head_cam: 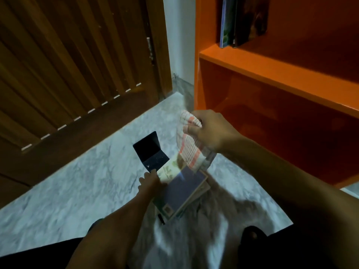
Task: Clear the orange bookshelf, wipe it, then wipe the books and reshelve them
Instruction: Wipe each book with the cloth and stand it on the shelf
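Note:
The orange bookshelf [272, 78] stands at the right; a few books [242, 20] stand upright on its upper shelf, and the lower compartment holds nothing. My right hand [211, 131] grips a white cloth with orange checks [191, 150], which hangs down over a stack of books [180, 193] on the marble floor. My left hand [150, 182] rests on the left edge of that stack, fingers reaching toward a dark blue book [151, 151] lying just beyond it. The top book of the stack has a purple-blue cover.
A slatted wooden door [77, 65] fills the left and back. A white wall strip [180, 39] separates it from the shelf. My dark-clothed knees [252, 235] are at the bottom edge. The marble floor [68, 191] spreads to the left of the books.

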A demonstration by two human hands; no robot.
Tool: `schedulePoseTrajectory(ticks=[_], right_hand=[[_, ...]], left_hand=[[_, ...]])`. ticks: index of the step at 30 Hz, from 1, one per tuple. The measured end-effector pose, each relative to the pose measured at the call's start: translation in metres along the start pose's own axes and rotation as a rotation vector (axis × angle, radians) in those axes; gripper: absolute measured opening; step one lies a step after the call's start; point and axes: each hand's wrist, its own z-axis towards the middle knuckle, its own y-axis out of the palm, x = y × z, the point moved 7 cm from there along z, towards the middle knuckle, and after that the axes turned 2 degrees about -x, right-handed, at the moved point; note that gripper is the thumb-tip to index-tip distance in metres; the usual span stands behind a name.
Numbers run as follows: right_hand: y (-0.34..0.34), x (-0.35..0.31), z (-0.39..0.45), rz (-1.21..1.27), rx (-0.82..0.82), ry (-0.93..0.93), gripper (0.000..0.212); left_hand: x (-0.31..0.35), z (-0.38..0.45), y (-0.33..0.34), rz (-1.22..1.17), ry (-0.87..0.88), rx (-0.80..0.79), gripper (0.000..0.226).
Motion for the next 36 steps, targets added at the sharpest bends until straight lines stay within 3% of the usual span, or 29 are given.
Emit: schedulePoseTrajectory(ticks=[3, 8, 11, 14, 16, 18, 21, 24, 29, 32, 36], right_hand=[[-0.003, 0.006, 0.006, -0.036, 0.018, 0.005, 0.022], [-0.003, 0.019, 0.013, -0.051, 0.019, 0.005, 0.019], [-0.002, 0.023, 0.015, -0.060, 0.016, -0.006, 0.020], [-0.001, 0.022, 0.016, -0.027, 0.002, 0.005, 0.036], [-0.003, 0.020, 0.014, -0.023, 0.001, 0.005, 0.047], [-0.007, 0.016, 0.012, -0.015, 0.008, -0.009, 0.038], [-0.014, 0.011, 0.007, 0.002, 0.005, -0.011, 0.024], [-0.022, 0.010, 0.005, 0.067, 0.004, 0.003, 0.017], [-0.037, 0.012, -0.001, 0.222, 0.062, 0.064, 0.029], [-0.046, 0.016, -0.001, 0.362, 0.134, 0.119, 0.028], [-0.053, 0.026, -0.002, 0.574, 0.246, 0.218, 0.028]], left_hand=[[0.016, 0.001, -0.006, 0.046, -0.030, 0.035, 0.088], [0.030, 0.019, -0.001, 0.116, -0.063, -0.050, 0.071], [0.034, 0.020, -0.003, 0.106, -0.080, -0.049, 0.072], [0.036, 0.019, -0.009, 0.070, -0.058, 0.015, 0.074], [0.040, 0.017, -0.013, 0.047, 0.022, 0.098, 0.055], [0.043, 0.016, -0.019, -0.009, 0.091, 0.135, 0.030], [0.046, 0.012, -0.033, -0.096, 0.186, 0.083, 0.022], [0.054, -0.001, -0.060, -0.234, 0.322, 0.036, 0.016], [0.065, -0.044, -0.134, -0.450, 0.401, 0.009, 0.032], [0.069, -0.081, -0.189, -0.537, 0.434, 0.070, 0.020], [0.068, -0.115, -0.237, -0.708, 0.395, 0.008, 0.011]])
